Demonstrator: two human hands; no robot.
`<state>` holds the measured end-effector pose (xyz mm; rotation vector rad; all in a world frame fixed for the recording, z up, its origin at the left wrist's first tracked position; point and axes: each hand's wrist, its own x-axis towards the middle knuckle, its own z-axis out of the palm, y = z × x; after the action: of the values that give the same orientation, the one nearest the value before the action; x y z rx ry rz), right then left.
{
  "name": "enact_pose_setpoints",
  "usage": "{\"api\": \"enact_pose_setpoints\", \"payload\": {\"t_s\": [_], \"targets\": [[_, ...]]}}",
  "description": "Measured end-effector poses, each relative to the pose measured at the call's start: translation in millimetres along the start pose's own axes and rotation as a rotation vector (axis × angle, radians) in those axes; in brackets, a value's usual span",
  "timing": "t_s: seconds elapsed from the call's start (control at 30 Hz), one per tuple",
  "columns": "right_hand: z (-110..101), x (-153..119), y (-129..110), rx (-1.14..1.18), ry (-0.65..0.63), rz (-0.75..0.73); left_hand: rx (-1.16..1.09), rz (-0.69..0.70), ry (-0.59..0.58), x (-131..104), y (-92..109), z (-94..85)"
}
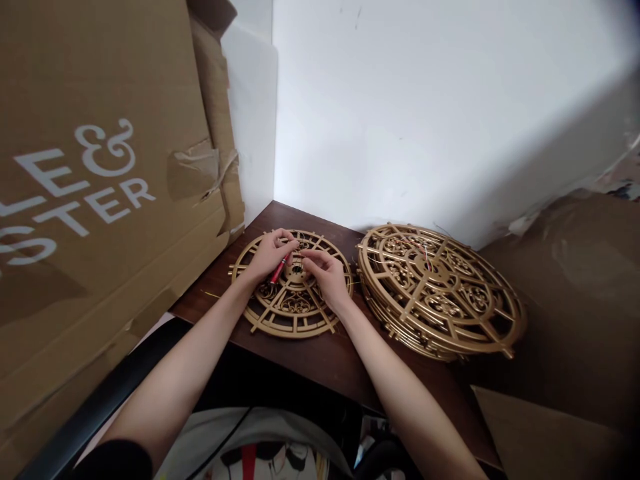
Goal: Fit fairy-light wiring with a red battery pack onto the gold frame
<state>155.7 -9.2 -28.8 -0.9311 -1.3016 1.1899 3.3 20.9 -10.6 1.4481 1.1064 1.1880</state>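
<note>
A round gold openwork disc [295, 327], with spokes, scrollwork and a raised hub, lies flat on the dark wooden table. Over the far left of the hub, my left hand [273, 253] is closed, its fingers around a slim red pen-like tool [278, 270] that slants down toward me. My right hand [327, 272] pinches thumb and fingers together at the hub's right side. Whatever lies between those fingertips is too small to make out. Both sets of fingertips nearly meet above the hub's centre hole. Thin wires seem to show around there, partly hidden by my fingers.
A stack of similar gold discs [440, 287] stands to the right, with thin wires on top. A large cardboard box [100, 87] rises at the left, and more cardboard [575, 267] borders the right. Behind is a white wall [400, 120]. A yellow wire [213, 294] lies on the table [340, 367].
</note>
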Motion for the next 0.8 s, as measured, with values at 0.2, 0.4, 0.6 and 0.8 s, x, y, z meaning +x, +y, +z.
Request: {"api": "enact_pose_setpoints", "payload": {"t_s": [0.2,0.4,0.6,0.8], "targets": [[1,-3,0,-0.055,0.089,-0.031,-0.064,0.037,-0.204,-8,8,-2.3],[0,-4,1,-0.367,0.032,-0.132,-0.011,0.049,-0.304,-13,14,-1.9],[-4,-2,5,-0.423,-0.036,-0.171,-0.061,0.057,-0.302,-11,13,-1.4],[-2,-2,4,-0.191,0.039,-0.059,-0.141,0.050,-0.207,-9,11,0.3]]}}
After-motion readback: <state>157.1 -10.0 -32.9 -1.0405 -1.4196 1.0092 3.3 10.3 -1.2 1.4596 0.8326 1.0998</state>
